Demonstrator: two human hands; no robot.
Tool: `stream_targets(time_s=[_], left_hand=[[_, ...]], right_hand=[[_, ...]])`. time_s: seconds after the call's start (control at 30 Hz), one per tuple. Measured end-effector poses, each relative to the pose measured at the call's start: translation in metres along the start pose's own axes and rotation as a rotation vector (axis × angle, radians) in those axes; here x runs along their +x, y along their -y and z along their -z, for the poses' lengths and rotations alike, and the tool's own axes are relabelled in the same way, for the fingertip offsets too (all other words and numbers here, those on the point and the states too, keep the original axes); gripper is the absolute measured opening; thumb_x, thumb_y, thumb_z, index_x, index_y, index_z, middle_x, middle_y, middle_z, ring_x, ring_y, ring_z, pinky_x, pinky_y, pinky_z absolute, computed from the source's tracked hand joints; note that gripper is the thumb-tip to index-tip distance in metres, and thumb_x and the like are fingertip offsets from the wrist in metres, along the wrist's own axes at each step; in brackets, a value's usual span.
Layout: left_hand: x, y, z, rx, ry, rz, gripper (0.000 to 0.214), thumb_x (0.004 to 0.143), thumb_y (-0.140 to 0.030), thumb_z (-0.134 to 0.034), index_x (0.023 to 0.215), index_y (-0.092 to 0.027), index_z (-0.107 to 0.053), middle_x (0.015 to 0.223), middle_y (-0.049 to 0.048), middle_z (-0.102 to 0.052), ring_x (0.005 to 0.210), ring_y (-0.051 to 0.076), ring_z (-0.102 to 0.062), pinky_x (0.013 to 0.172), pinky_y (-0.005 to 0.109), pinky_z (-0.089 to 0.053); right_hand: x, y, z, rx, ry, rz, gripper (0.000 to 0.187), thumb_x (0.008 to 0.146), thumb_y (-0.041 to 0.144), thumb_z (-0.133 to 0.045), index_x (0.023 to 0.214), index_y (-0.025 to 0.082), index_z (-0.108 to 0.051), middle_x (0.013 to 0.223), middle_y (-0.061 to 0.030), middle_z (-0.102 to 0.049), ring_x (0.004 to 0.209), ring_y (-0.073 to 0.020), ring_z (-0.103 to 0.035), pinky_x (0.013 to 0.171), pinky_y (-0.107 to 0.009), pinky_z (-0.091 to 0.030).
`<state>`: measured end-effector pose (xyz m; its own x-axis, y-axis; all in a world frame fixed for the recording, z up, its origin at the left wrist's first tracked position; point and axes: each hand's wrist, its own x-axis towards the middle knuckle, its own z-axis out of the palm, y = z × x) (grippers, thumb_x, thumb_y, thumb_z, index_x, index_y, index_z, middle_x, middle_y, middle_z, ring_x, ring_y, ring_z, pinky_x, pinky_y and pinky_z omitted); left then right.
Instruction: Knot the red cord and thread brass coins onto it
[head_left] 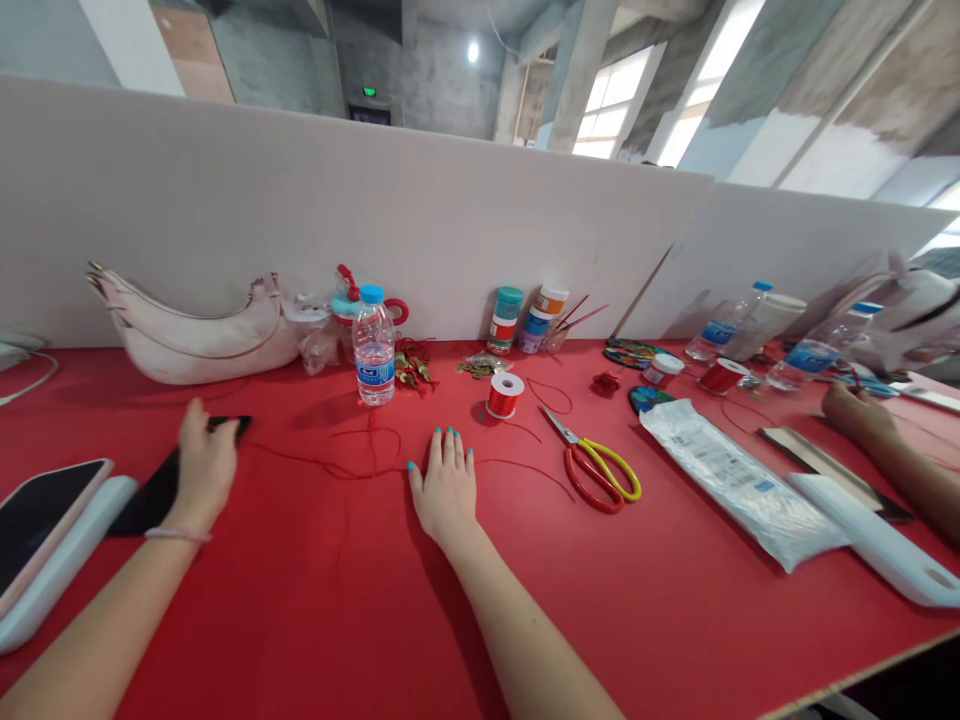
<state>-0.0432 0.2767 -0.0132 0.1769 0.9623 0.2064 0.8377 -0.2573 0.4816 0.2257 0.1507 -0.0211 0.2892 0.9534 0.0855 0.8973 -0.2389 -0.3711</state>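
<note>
My left hand (206, 470) is closed, slightly blurred, over a black flat device (154, 495) at the left. A thin red cord (322, 463) runs from beside its fingers across to my right hand; the fingertips' hold on it is partly hidden. Palm down, my right hand (448, 487) lies flat on the red table (300, 620) with fingers apart, over the cord, which comes out again on its far side. Beyond that hand stands a spool of red cord (505, 397). Scissors (596, 463) with one red and one yellow handle lie to its right.
Along the white partition (420, 220) are a white handbag (199, 335), a water bottle (373, 350), brass-coloured pieces (484, 366) and stacked paint jars (505, 320). A phone (52, 530) lies left. A plastic-wrapped package (739, 480) and another person's hand (859, 410) are at the right.
</note>
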Motion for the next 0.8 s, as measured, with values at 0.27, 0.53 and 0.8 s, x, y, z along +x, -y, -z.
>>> stream_targets(time_s=[0.27,0.53,0.8], left_hand=[[-0.014,-0.021,-0.043,0.435,0.121,-0.267,0.055,0.088,-0.036,-0.027,0.138,-0.014,-0.034,0.147,0.0168,-0.027,0.136,0.035,-0.018,0.102,0.057,-0.025],[-0.019,-0.025,-0.039,0.537,0.050,-0.161,0.058,0.088,-0.030,-0.021,0.137,-0.001,-0.033,0.144,0.0218,-0.029,0.133,0.035,-0.024,0.101,0.051,-0.032],[-0.022,-0.034,-0.035,0.542,0.114,-0.127,0.055,0.087,-0.025,-0.023,0.138,-0.007,-0.034,0.142,0.0178,-0.035,0.132,0.033,-0.028,0.101,0.056,-0.030]], right_hand=[[0.012,-0.021,0.008,-0.066,-0.022,-0.096,0.054,0.089,0.025,-0.035,0.140,0.007,-0.031,0.146,-0.0179,-0.028,0.135,-0.0293,-0.022,0.108,-0.047,-0.017],[0.011,-0.021,0.017,-0.003,-0.008,0.156,0.052,0.089,0.017,-0.032,0.140,0.012,-0.031,0.148,-0.0088,-0.027,0.137,-0.0216,-0.020,0.109,-0.038,-0.021],[0.006,-0.014,0.001,-0.066,0.063,0.143,0.062,0.092,0.048,-0.025,0.140,0.008,-0.031,0.147,-0.0123,-0.027,0.137,-0.0237,-0.021,0.111,-0.045,-0.013]])
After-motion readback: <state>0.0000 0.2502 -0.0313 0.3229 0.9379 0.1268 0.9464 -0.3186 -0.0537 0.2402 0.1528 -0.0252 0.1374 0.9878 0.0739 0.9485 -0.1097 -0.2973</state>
